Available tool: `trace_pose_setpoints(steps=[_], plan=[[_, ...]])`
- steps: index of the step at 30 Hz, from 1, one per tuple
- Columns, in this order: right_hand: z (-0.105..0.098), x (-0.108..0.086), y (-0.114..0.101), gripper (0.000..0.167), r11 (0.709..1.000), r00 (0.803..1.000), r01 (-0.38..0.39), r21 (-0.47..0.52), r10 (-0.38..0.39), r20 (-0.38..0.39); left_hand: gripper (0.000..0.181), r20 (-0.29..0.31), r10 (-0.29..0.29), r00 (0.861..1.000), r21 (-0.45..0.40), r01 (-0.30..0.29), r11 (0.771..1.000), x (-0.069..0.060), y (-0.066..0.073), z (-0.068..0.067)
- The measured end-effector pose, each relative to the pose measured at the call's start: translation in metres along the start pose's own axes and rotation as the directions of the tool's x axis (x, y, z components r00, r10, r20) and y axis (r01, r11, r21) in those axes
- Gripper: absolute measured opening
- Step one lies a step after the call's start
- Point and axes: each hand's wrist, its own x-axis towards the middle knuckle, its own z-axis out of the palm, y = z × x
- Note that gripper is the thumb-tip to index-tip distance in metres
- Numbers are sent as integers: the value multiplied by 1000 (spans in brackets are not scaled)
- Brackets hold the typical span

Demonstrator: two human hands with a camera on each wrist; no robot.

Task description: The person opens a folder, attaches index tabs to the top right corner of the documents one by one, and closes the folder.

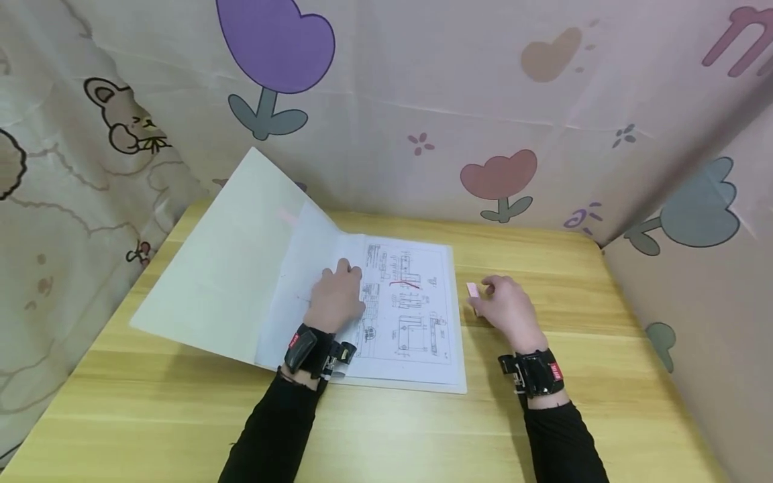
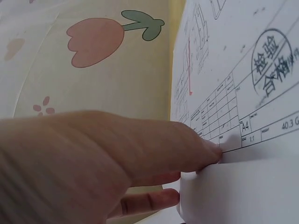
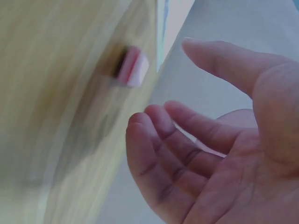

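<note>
An open folder lies on the table, its pale cover raised at the left. A printed technical drawing with a red pen line faces up on its right side. My left hand rests over the fold, and in the left wrist view its thumb presses on the sheet beside a curved page. Right of the folder sits a small pink block, lighter on one face. My right hand is close beside it, fingers loosely bent; the right wrist view shows a gap between them.
The light wood table runs back to a hanging cloth printed with hearts and flowers. More cloth hangs at the left and right sides. Each wrist wears a black strap with a small camera.
</note>
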Motion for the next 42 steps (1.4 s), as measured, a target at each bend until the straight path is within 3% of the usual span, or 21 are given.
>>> trace_pose_setpoints(steps=[6, 14, 19, 26, 30, 33, 35, 38, 42], plan=[[3, 0, 6, 60, 999, 999, -26, -31, 27, 43, 54, 15, -15, 1000, -22, 15, 1000, -1, 4, 0], [12, 3, 3, 39, 1000, 999, -21, -1, 21, 45, 53, 14, -8, 1000, -22, 8, 1000, -3, 2, -4], [11, 2, 2, 41, 1000, 999, -22, 20, 21, 50, 51, 0, 7, 1000, -26, -7, 1000, -3, 1, -4], [8, 0, -5, 37, 996, 997, 29, 83, -23, -67, 46, -63, 38, 997, -126, -46, 991, 3, 4, 0], [10, -2, -16, 30, 976, 989, 99, 195, -76, -126, 44, -129, 111, 985, -190, -135, 972, 8, 8, 3], [13, -5, -26, 26, 942, 983, 154, 299, -114, -146, 43, -184, 198, 963, -264, -242, 933, 10, 12, 5], [16, -7, -33, 24, 914, 977, 189, 358, -139, -161, 43, -221, 245, 944, -348, -311, 885, 10, 15, 6], [21, -12, -44, 21, 868, 966, 248, 430, -189, -177, 41, -271, 283, 920, -499, -385, 776, 11, 21, 9], [27, -19, -58, 19, 810, 956, 293, 508, -234, -179, 37, -299, 271, 915, -662, -403, 632, 10, 29, 12]])
